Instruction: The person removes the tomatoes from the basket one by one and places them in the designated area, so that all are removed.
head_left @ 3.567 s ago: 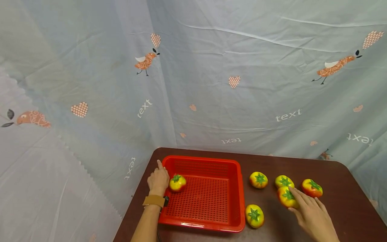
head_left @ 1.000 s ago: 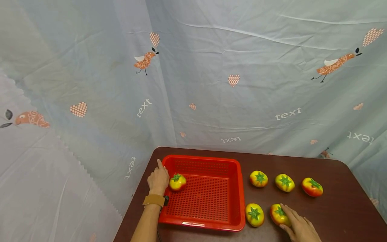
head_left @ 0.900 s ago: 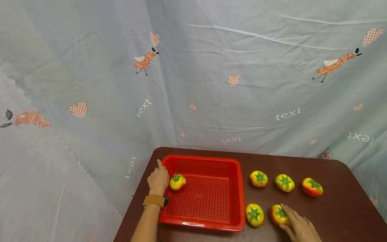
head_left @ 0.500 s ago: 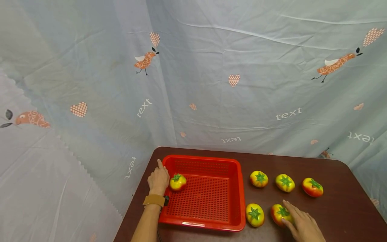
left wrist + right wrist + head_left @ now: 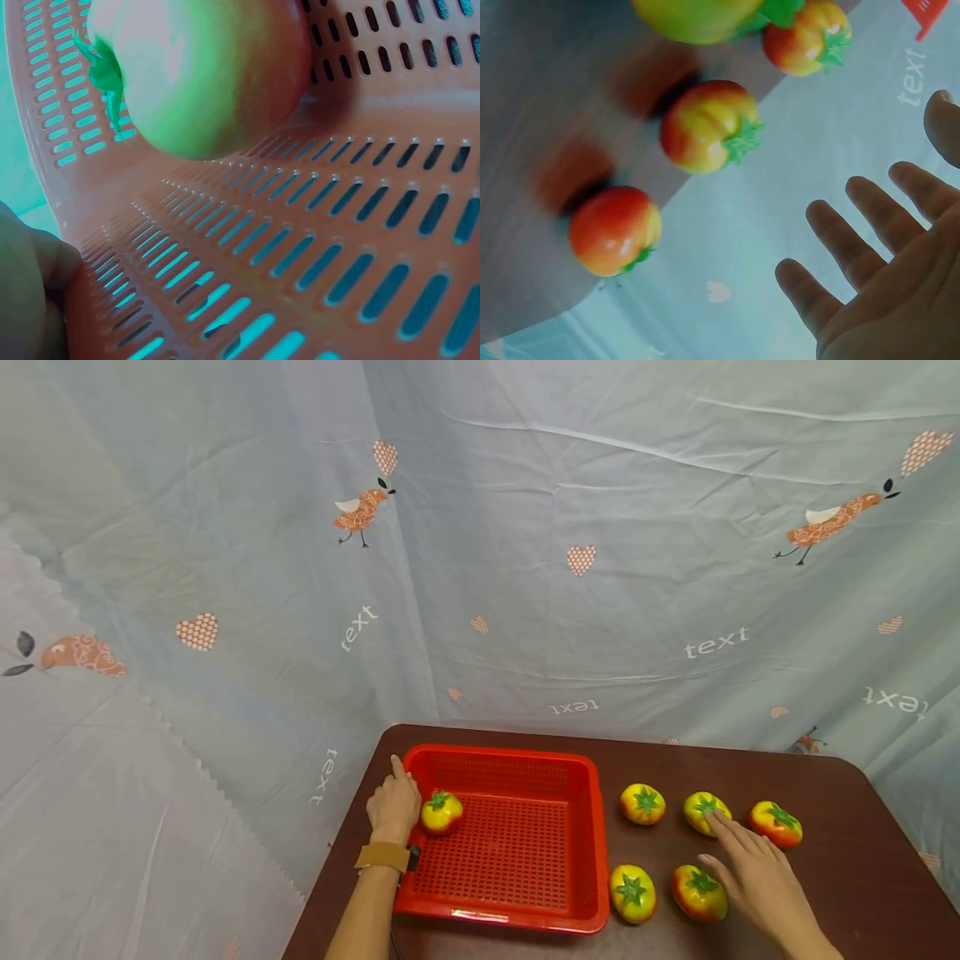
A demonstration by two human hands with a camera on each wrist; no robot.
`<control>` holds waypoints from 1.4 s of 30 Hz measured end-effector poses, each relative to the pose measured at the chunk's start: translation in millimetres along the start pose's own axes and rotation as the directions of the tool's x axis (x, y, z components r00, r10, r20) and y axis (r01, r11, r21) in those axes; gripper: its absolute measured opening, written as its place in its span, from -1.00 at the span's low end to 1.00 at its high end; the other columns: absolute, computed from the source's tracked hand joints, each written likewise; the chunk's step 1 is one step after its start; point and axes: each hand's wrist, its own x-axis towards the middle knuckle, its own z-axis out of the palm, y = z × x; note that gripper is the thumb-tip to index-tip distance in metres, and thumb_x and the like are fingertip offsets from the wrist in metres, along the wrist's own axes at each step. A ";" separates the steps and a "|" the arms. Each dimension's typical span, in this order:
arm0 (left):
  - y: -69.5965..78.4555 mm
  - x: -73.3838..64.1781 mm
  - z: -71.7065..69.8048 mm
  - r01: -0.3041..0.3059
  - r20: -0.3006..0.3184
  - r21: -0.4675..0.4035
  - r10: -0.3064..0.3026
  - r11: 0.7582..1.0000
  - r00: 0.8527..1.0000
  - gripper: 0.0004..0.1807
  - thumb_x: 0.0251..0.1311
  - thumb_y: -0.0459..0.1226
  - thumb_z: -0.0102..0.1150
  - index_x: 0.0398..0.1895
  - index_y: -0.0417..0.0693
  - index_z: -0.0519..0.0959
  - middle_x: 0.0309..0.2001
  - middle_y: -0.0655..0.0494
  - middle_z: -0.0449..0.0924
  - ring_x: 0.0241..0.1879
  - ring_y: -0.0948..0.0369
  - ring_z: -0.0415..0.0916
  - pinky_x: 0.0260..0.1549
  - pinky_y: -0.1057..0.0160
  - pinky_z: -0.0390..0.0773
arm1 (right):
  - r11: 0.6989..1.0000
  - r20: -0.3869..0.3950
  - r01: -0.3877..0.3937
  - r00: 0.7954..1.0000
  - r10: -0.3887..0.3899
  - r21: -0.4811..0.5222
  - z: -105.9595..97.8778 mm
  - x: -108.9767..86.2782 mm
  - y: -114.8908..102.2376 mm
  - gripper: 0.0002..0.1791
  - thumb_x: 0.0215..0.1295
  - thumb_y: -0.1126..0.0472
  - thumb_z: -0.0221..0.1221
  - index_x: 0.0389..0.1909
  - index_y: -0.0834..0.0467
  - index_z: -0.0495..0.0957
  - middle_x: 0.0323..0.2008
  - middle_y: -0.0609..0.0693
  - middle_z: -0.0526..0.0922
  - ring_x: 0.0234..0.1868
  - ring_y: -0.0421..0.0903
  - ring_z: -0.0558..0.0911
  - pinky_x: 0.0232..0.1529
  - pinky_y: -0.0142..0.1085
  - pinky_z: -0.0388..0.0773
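Observation:
My left hand (image 5: 393,808) holds the left rim of a red perforated plastic basket (image 5: 491,922), with its index finger stretched along the edge. In the left wrist view its fingers (image 5: 56,259) meet the basket wall. A yellow-red tomato (image 5: 441,812) with a green leafy top lies inside, against the left wall. My right hand (image 5: 757,868) hangs over the table with fingers spread, holding nothing. Its fingertips overlap the middle back tomato (image 5: 699,807) in the head view. Below its thumb lies a front tomato (image 5: 699,895); the right wrist view shows the bare palm.
Another tomato (image 5: 632,894) lies right beside the basket's right wall. Along the back are a tomato (image 5: 642,804) on the left and a redder tomato (image 5: 776,824) on the right. A light blue printed curtain (image 5: 510,643) hangs behind the dark brown table (image 5: 847,827).
My right hand has set a tomato down at the front, let go of it, and moved up and away toward the back row. The left hand and basket have stayed put.

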 end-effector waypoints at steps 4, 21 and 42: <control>0.4 0.3 0.3 -0.002 -0.005 0.003 0.002 1.000 1.000 -0.36 0.48 -0.19 -0.19 0.49 -0.38 0.03 -0.20 -0.36 0.59 -0.29 -0.25 0.58 -0.33 -0.18 0.59 | 0.999 -0.020 0.034 0.999 -0.034 0.002 -4.4 9.8 -4.3 -0.31 0.29 -0.06 0.23 0.36 0.17 0.35 0.29 0.26 0.44 0.20 0.34 0.44 0.14 0.34 0.24; -0.2 -1.8 -1.2 0.012 0.005 -0.004 -0.012 1.000 1.000 -0.37 0.49 -0.20 -0.23 0.49 -0.38 0.02 -0.16 -0.37 0.58 -0.28 -0.27 0.58 -0.33 -0.19 0.58 | 0.985 -0.074 0.168 0.983 -0.165 0.038 -12.0 50.0 -35.2 -0.26 0.31 0.00 0.22 0.48 -0.04 0.21 0.37 0.19 0.38 0.32 0.30 0.39 0.25 0.30 0.20; 0.3 -0.8 -0.6 -0.002 -0.005 -0.006 0.002 1.000 1.000 -0.36 0.49 -0.20 -0.22 0.49 -0.38 0.02 -0.18 -0.37 0.58 -0.31 -0.25 0.58 -0.33 -0.18 0.58 | 0.946 -0.144 0.323 0.938 -0.316 0.022 -18.2 104.2 -90.7 -0.27 0.28 0.04 0.26 0.45 0.06 0.27 0.38 0.14 0.39 0.31 0.23 0.43 0.32 0.24 0.20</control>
